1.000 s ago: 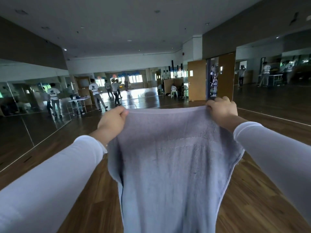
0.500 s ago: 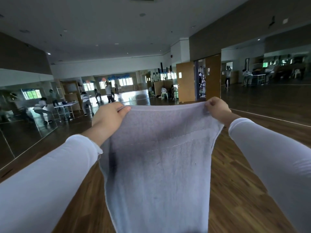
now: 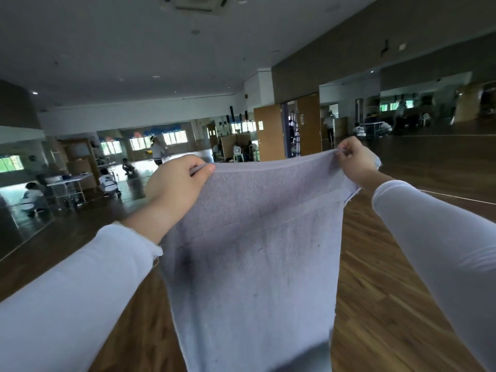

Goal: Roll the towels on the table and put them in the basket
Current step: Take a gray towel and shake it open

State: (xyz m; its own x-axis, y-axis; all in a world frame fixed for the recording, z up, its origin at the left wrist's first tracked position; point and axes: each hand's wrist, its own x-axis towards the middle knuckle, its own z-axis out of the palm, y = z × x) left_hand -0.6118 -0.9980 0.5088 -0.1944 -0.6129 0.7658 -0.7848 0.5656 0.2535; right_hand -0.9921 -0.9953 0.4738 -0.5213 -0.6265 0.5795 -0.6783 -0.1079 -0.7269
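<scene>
Towel (image 3: 249,251), pale grey, hanging spread out in mid-air straight ahead, running down past the bottom edge of view. Being held up by its top edge: left grip (image 3: 174,183) pinching one upper corner between thumb and curled fingers, right grip (image 3: 354,162) pinching the other corner. Both arms reaching forward in white sleeves (image 3: 80,291). Hanging over a dark wooden floor (image 3: 389,304). Far behind, brown doors (image 3: 269,132), a small white table (image 3: 69,181) and people (image 3: 157,150) in white tops, standing or crouching.

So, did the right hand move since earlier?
Yes, rightward: the right hand pinching the grey towel was below the brown wooden door, now right of it.
</scene>
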